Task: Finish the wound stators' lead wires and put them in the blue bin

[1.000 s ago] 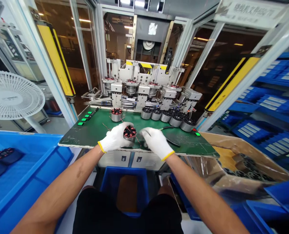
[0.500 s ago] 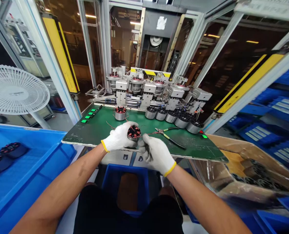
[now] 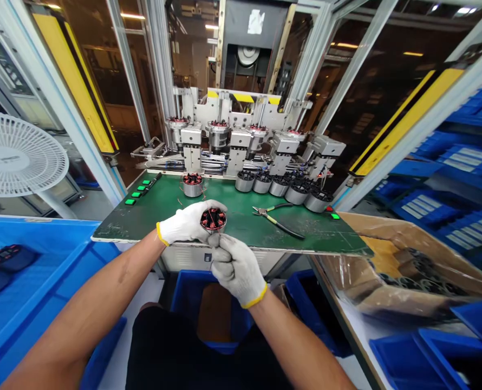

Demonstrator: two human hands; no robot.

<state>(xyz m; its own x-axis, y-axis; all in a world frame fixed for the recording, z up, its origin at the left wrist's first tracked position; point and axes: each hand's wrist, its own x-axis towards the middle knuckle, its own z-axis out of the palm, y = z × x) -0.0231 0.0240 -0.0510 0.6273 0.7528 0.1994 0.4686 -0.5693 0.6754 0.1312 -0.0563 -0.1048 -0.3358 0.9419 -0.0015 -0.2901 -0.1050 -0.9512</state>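
the left hand [image 3: 187, 220] best holds the red-wound core [image 3: 214, 219] steady by the front edge of the green table [image 3: 143, 223], the right hand [image 3: 238, 268] closed narrowly at its near rim, any grip there unclear

The right hand [image 3: 238, 269] has moved from the stator's [image 3: 213, 219] right side to its near edge, uncovering the once partly hidden pliers [image 3: 274, 219].

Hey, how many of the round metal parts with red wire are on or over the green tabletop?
2. One part stands on the green tabletop, back left; the other part is in the left hand, near the front edge, beside the right hand.
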